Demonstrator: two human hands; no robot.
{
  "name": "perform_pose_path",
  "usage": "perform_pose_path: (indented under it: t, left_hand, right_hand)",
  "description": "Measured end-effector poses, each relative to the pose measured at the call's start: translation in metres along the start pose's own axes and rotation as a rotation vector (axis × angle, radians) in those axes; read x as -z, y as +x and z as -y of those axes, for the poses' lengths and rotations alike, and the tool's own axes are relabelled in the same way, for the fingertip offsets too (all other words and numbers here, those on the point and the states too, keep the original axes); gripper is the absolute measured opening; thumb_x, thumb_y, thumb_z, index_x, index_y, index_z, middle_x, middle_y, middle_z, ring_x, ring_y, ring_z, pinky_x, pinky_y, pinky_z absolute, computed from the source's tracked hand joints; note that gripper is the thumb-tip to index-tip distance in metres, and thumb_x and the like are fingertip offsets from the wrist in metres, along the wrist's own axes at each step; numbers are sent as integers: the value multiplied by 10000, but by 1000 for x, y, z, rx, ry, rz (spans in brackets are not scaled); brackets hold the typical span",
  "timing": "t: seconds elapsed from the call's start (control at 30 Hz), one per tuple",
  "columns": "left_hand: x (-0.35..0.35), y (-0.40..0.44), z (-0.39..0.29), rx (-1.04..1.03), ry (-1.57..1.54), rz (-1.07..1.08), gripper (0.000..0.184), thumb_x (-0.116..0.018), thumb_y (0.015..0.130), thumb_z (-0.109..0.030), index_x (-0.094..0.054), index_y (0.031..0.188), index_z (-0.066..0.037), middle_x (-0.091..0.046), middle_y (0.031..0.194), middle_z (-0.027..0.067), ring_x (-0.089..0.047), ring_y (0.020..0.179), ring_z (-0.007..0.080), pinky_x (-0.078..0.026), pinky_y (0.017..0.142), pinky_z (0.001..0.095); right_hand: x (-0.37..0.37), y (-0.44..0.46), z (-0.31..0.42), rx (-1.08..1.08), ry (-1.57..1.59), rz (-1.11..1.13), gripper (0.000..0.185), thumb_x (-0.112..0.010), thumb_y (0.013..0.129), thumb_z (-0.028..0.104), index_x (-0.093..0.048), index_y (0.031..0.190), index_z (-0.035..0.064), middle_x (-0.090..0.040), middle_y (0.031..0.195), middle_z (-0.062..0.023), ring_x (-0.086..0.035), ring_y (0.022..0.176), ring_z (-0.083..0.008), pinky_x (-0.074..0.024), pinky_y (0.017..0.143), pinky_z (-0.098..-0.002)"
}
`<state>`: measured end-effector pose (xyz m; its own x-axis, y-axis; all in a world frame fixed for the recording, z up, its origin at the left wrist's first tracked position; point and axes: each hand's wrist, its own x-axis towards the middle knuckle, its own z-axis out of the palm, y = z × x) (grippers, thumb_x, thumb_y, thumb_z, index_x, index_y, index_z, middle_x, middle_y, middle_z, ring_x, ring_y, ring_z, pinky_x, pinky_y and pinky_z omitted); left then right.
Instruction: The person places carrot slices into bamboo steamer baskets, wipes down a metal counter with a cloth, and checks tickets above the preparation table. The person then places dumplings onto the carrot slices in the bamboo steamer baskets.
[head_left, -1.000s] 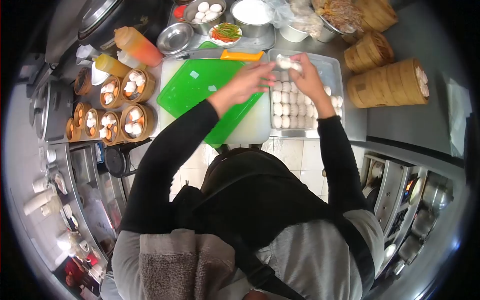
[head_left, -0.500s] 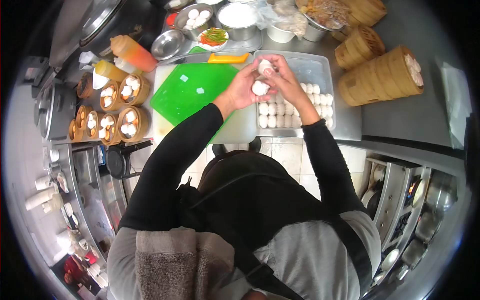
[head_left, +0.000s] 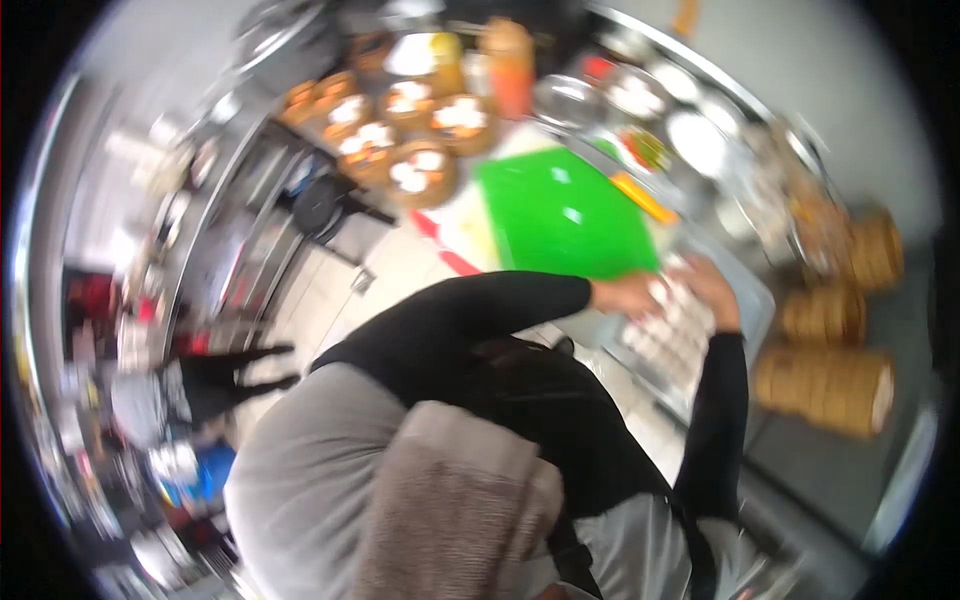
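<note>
The view is blurred by motion. My left hand (head_left: 626, 296) is at the near left side of a clear plastic tray (head_left: 757, 300), its fingers curled around a small white bun (head_left: 658, 291). Rows of similar white buns (head_left: 668, 338) fill much of the tray. Over the tray's far end, my right hand (head_left: 708, 284) reaches down with bent fingers close to the buns. Smearing hides whether its fingertips hold one. A green cutting board (head_left: 565, 215) lies left of the tray, with a yellow-handled knife (head_left: 643, 198) along its far edge.
Bamboo steamers (head_left: 420, 172) with white pieces stand at the counter's left. Squeeze bottles (head_left: 508, 75) and metal bowls (head_left: 568, 102) line the back. Stacked bamboo steamers (head_left: 822, 388) stand right of the tray. Another person (head_left: 150, 405) is at the far left, near a black stool (head_left: 322, 205).
My head has turned, swinging the counter toward the upper right. Both hands have lowered from above the tray's edge to the buns and moved apart. Another person now shows at left.
</note>
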<state>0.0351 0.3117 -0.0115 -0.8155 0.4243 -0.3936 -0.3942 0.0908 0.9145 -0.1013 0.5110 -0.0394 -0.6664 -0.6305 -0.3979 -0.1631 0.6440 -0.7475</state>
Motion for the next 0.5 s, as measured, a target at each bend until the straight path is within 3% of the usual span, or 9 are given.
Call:
perform_pose_path:
  t: [0.03, 0.1, 0.13, 0.17, 0.33, 0.4, 0.43, 0.5]
  left_hand:
    - [3, 8, 15, -87, -100, 38, 384, -744, 828, -190, -611, 1182, -129, -630, 899, 45, -615, 751, 148, -563, 643, 333]
    - [10, 12, 17, 75, -469, 43, 436, -740, 845, -244, -547, 1226, -158, -605, 1007, 34, -619, 822, 178, -568, 690, 377]
    - [13, 13, 12, 106, -556, -23, 409, -725, 865, -297, -539, 1202, -160, -599, 988, 33, -627, 810, 192, -570, 688, 375]
    - [14, 18, 12, 106, -622, -57, 402, -717, 873, -321, -541, 1194, -155, -595, 976, 35, -623, 807, 187, -568, 676, 372]
    - [13, 73, 16, -38, -605, -75, 472, -731, 863, -396, -536, 1196, -126, -588, 978, 48, -617, 808, 180, -563, 628, 367]
    - [3, 65, -23, -106, -496, -116, 525, -773, 822, -370, -538, 1197, -89, -606, 972, 69, -625, 748, 186, -555, 558, 361]
    - [-1, 70, -28, -76, -441, -123, 477, -824, 764, -313, -606, 1100, -54, -628, 923, 79, -627, 746, 187, -541, 535, 351]
    - [0, 81, -30, -39, -437, -144, 423, -837, 748, -290, -633, 1025, -44, -635, 899, 83, -620, 728, 184, -532, 532, 346]
  right_hand:
    - [1, -9, 20, -46, 100, 55, 502, -713, 841, 314, -634, 1176, -51, -698, 1096, -191, -651, 1020, -267, -487, 903, -364]
    - [0, -2, -21, 11, -46, -136, 506, -667, 901, 278, -560, 1275, -46, -652, 1149, -149, -629, 942, -196, -509, 846, -341]
    - [-1, -19, 3, -66, 217, -175, 523, -634, 924, 222, -483, 1364, -18, -604, 1138, -104, -602, 871, -159, -516, 768, -303]
    - [-1, -27, 3, -90, 577, -205, 472, -567, 931, 129, -442, 1366, -4, -568, 1087, -83, -591, 814, -155, -505, 701, -280]
    - [2, -50, 1, -16, 582, -356, 330, -473, 863, 30, -464, 1192, 5, -544, 1030, -83, -577, 786, -141, -486, 661, -272]
    - [-5, -54, -4, 59, 225, -397, 323, -467, 859, 50, -461, 1176, -12, -547, 1034, -130, -589, 814, -205, -495, 709, -332]
    - [-7, -55, -3, 60, 226, -397, 323, -467, 859, 50, -461, 1176, -12, -547, 1034, -130, -589, 814, -205, -495, 709, -332]
    - [-13, -60, 10, 394, -212, -534, 305, -462, 862, 70, -458, 1154, -16, -554, 1041, -205, -597, 856, -335, -485, 780, -429]
